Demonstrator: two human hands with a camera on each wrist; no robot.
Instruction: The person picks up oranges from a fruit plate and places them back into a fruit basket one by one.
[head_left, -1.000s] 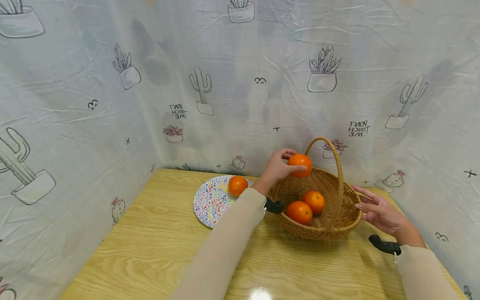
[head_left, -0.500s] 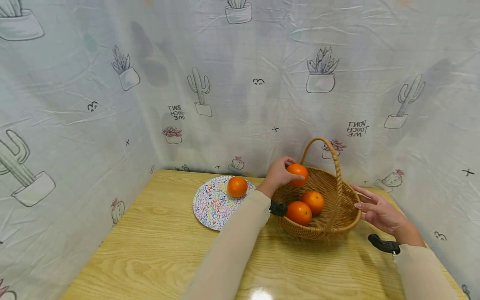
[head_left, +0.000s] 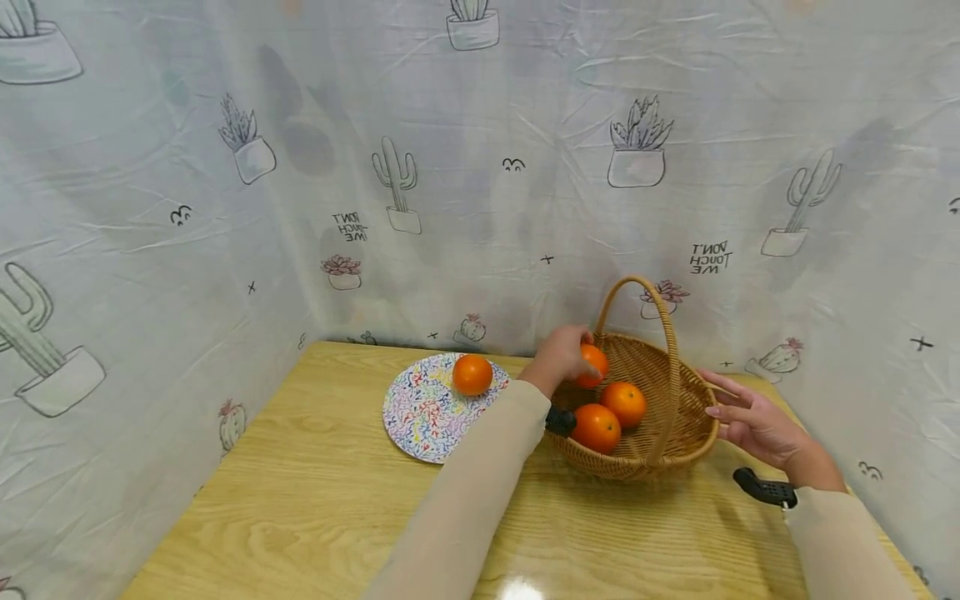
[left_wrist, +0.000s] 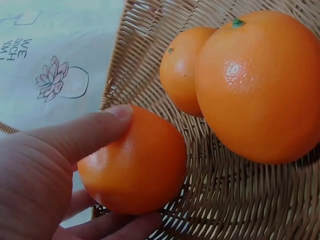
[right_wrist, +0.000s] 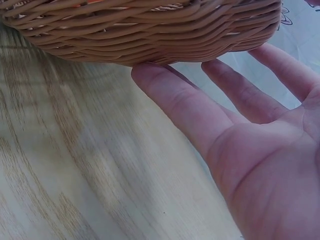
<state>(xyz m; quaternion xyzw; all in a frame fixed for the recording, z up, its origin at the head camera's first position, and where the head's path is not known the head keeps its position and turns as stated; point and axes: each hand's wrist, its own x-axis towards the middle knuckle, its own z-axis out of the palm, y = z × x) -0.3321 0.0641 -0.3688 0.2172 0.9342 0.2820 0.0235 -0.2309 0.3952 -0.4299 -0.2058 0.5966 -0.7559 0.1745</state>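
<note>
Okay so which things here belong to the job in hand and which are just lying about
Seemingly part of it:
left hand, holding an orange
right hand, touching the wicker basket
two oranges inside
patterned plate and its orange, probably

Just surroundings:
wooden table
cactus-print cloth

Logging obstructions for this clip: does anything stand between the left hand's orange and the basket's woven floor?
Nothing visible does. The left hand grips the orange; two other oranges lie beside it in the basket. Directly beneath is hidden.
</note>
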